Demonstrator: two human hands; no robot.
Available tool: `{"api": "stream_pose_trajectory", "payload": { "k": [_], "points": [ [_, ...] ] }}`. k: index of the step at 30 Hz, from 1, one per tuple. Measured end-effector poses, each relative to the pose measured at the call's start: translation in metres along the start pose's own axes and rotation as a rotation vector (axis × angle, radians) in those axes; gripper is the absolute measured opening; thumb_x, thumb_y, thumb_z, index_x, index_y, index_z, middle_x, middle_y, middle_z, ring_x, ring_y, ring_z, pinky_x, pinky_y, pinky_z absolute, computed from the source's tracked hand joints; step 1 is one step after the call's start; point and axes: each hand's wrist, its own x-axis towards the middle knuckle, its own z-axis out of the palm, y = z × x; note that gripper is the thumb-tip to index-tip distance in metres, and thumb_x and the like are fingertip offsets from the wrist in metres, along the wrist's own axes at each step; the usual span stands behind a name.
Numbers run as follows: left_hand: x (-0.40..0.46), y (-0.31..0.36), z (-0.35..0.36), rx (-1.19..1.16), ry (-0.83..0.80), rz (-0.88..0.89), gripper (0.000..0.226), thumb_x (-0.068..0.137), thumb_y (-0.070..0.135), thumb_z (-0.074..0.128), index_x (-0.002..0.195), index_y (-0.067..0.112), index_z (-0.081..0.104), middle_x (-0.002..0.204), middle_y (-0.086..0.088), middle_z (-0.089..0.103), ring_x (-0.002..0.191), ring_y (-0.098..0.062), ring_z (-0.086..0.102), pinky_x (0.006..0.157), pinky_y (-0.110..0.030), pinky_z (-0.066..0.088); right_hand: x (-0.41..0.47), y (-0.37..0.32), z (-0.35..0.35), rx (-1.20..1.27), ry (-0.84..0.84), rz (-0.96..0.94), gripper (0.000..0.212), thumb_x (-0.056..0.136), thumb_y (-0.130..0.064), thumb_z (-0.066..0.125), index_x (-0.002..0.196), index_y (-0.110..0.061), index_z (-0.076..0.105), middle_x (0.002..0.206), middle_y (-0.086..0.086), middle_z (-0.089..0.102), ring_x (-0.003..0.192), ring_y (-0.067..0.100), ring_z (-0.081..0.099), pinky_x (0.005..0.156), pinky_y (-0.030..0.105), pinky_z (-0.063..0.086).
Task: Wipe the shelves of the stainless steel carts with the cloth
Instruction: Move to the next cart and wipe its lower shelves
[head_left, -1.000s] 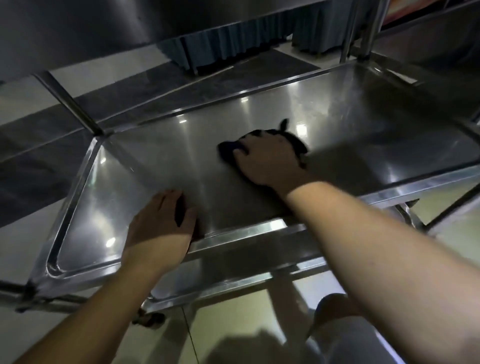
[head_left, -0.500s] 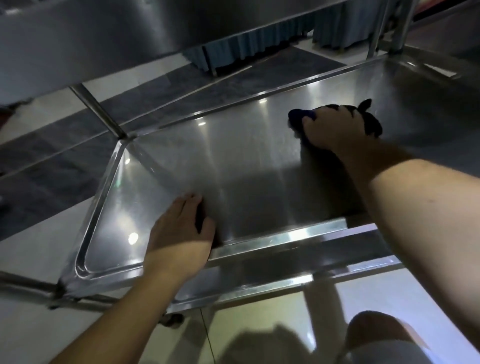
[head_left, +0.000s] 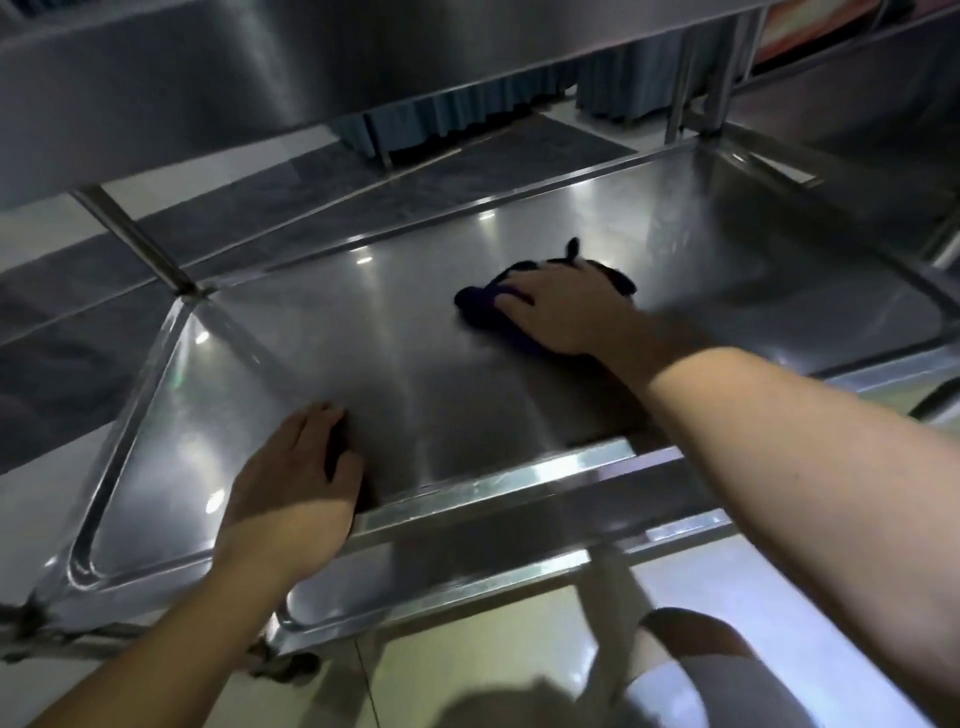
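Moved: right hand (head_left: 566, 306) and cloth (head_left: 483, 306) slid back leftward toward mid-shelf since half a second before; left hand stayed put.
Left hand (head_left: 291, 483): flat, fingers straight and together, palm pressed on the shelf's near rim.
Right hand: fingers spread flat, pressed on the cloth.
Cloth: one, dark blue, bunched under the palm, mid-shelf.
Shelf (head_left: 395, 374): one steel tray; another overhead.
Writing: none legible.

No readable text, label, brand, number or sign anywhere in view.
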Motion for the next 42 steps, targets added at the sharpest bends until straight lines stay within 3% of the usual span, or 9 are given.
{"api": "stream_pose_trajectory", "payload": {
  "k": [6,10,17,20,26,30,35,39,42],
  "points": [
    [0.001,0.0,0.003,0.003,0.002,-0.027,0.072,0.084,0.053,0.03,0.151,0.031,0.044,0.159,0.006,0.042,0.144,-0.022,0.041,0.116,-0.044,0.036,-0.018,0.157,-0.057,-0.042,0.07,0.484,0.058,0.108,-0.056,0.026,0.151,-0.024,0.049,0.151,0.016,0.055,0.135,0.039,0.053,0.118,0.054,0.033],
    [0.002,0.003,0.003,0.005,0.0,-0.052,0.072,0.083,0.055,0.028,0.149,0.033,0.044,0.159,0.006,0.041,0.144,-0.023,0.041,0.114,-0.047,0.037,-0.055,0.209,-0.072,-0.045,0.107,0.63,0.062,0.105,-0.063,0.027,0.15,-0.026,0.048,0.148,0.023,0.054,0.131,0.047,0.053,0.112,0.051,0.039],
    [-0.002,0.008,0.0,-0.038,0.001,-0.068,0.068,0.085,0.054,0.028,0.148,0.032,0.044,0.157,0.005,0.042,0.144,-0.024,0.041,0.114,-0.048,0.037,-0.145,0.172,-0.056,-0.047,0.099,0.62,0.063,0.106,-0.06,0.033,0.15,-0.018,0.049,0.151,0.022,0.052,0.136,0.042,0.051,0.113,0.048,0.039],
    [-0.001,0.008,-0.001,-0.04,0.001,-0.048,0.068,0.086,0.053,0.03,0.148,0.03,0.046,0.157,0.002,0.044,0.144,-0.026,0.042,0.117,-0.048,0.035,-0.174,0.111,-0.046,-0.095,0.089,0.562,0.065,0.097,-0.071,0.024,0.145,-0.035,0.05,0.148,0.008,0.057,0.131,0.035,0.056,0.106,0.046,0.047],
    [-0.002,0.008,-0.002,-0.02,-0.003,-0.052,0.057,0.095,0.049,0.036,0.148,0.03,0.045,0.154,-0.002,0.045,0.14,-0.031,0.043,0.115,-0.049,0.036,-0.156,-0.037,0.0,-0.04,0.017,0.196,0.052,0.106,-0.056,0.034,0.154,-0.039,0.045,0.165,-0.016,0.036,0.154,0.013,0.027,0.126,0.037,0.017],
    [-0.002,0.006,-0.002,-0.015,-0.003,-0.046,0.05,0.1,0.041,0.042,0.148,0.031,0.045,0.155,0.0,0.045,0.141,-0.029,0.042,0.115,-0.048,0.035,-0.156,-0.041,-0.004,-0.03,0.002,0.114,0.049,0.106,-0.055,0.033,0.15,-0.041,0.047,0.159,-0.018,0.044,0.151,0.011,0.031,0.126,0.039,0.017],
    [-0.003,0.005,-0.002,-0.012,0.005,-0.039,0.047,0.099,0.04,0.043,0.145,0.03,0.047,0.152,-0.002,0.047,0.138,-0.03,0.045,0.113,-0.045,0.035,-0.171,0.069,-0.041,-0.139,0.149,0.474,0.051,0.098,-0.065,0.023,0.136,-0.046,0.052,0.138,0.002,0.063,0.124,0.032,0.061,0.102,0.045,0.049],
    [-0.004,0.006,-0.002,-0.005,0.01,-0.035,0.047,0.099,0.041,0.04,0.144,0.029,0.047,0.149,-0.003,0.049,0.134,-0.03,0.046,0.111,-0.044,0.035,-0.178,0.131,-0.055,-0.154,0.175,0.771,0.056,0.105,-0.061,0.025,0.138,-0.027,0.055,0.139,0.02,0.062,0.124,0.042,0.06,0.101,0.047,0.049],
    [-0.002,0.007,-0.003,-0.027,0.002,-0.054,0.049,0.099,0.042,0.039,0.145,0.028,0.047,0.15,-0.004,0.048,0.136,-0.03,0.044,0.112,-0.044,0.034,-0.172,0.115,-0.045,-0.191,0.228,0.753,0.053,0.105,-0.056,0.029,0.13,-0.02,0.06,0.124,0.025,0.067,0.111,0.044,0.065,0.088,0.044,0.051]
  ]
}}
